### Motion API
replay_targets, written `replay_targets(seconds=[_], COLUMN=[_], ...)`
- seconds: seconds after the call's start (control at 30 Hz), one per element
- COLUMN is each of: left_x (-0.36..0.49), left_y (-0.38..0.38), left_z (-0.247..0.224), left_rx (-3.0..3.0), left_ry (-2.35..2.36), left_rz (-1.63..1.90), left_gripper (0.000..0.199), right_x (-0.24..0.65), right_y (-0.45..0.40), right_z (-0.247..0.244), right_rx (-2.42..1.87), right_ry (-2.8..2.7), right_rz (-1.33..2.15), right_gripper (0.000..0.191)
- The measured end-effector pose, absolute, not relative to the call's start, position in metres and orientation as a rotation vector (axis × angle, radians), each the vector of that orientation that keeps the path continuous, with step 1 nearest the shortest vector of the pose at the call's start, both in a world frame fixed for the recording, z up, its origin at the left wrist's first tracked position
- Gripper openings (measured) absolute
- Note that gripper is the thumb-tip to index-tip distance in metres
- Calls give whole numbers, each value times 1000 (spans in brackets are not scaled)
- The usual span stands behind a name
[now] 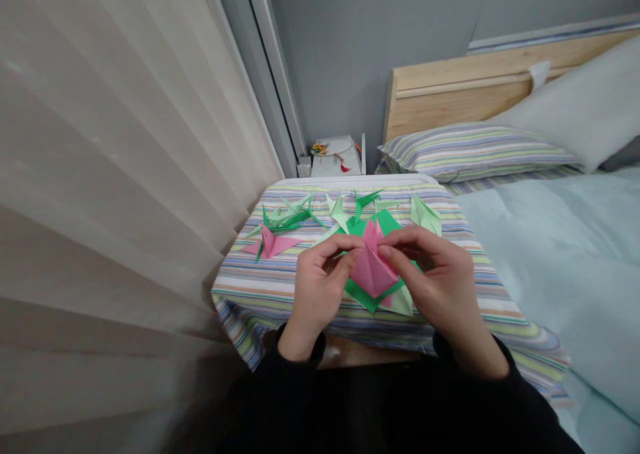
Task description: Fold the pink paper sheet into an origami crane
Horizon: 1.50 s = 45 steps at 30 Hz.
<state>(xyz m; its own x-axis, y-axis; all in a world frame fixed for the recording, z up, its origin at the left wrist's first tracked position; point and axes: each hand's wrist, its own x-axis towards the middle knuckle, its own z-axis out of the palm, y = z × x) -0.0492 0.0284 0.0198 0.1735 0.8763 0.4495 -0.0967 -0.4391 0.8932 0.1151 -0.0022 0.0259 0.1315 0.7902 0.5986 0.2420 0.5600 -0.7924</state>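
- Curtain (pixel 125 174): pale, pleated, along the left side.
- Bed quilt (pixel 550 254): light blue, to the right; striped pillow (pixel 480 151) at its head, against the wooden headboard (pixel 450 111).
- Table (pixel 270 277): covered with a striped cloth, in front of the wearer.
- White box-like unit (pixel 325 167): beyond the table's far edge; interior not visible. On top: a red tassel (pixel 343 165) and small yellow-orange items.
- Right hand (pixel 445 277): nearly closed, thumb and forefinger pinching the right side of the pink folded paper (pixel 374 274); other fingers curled.
- Left hand (pixel 320 281): likewise nearly closed, thumb and forefinger pinching its left side.
- Green square sheet (pixel 373 304): on the table, behind the pink piece in view, corner toward the wearer.
- Pink folded paper: between both hands, over the green sheet; contact with it cannot be told. Long axis runs away from the wearer; narrow tips point to the far edge, broad blunt corner to the wearer.
- Pink crane (pixel 270 243): left on the cloth, wings spread sideways.
- Pale-green folded piece (pixel 425 214): far right, near the right hand.
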Motion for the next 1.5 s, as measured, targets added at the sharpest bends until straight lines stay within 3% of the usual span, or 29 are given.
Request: replay_targets(seconds=[0.07,0.1,0.2,0.27,0.6,0.83,1.1,1.33,1.4,1.5], left_x=[-49,-49,-47,-46,-36,-30,-38,-42,-41,-41], left_y=[29,28,26,25,20,20,20,27,24,18], left_z=[18,17,18,20,18,15,21,16,18,23], left_rx=[1532,1504,1439,1428,1082,1071,1284,1284,1342,1449], left_ry=[757,748,740,766,638,698,875,937,940,936], left_rz=[1417,1419,1418,1424,1330,1396,1449,1597,1627,1579], left_gripper=[3,9,24,21,27,20,13,17,14,12], right_x=[114,113,112,113,111,113,121,125,118,110], right_y=[-1,-1,-2,-3,-2,0,-3,-11,-11,-8], right_z=[25,24,24,25,28,24,24,34,33,29], right_rx=[-935,-933,-943,-946,-872,-882,-885,-825,-928,-928], right_ry=[-1329,-1289,-1271,-1283,-1184,-1278,-1407,-1689,-1614,-1471], right_rz=[591,628,671,679,958,842,781,934,865,837], right_gripper=[18,21,14,10,26,6,7,51,42,15])
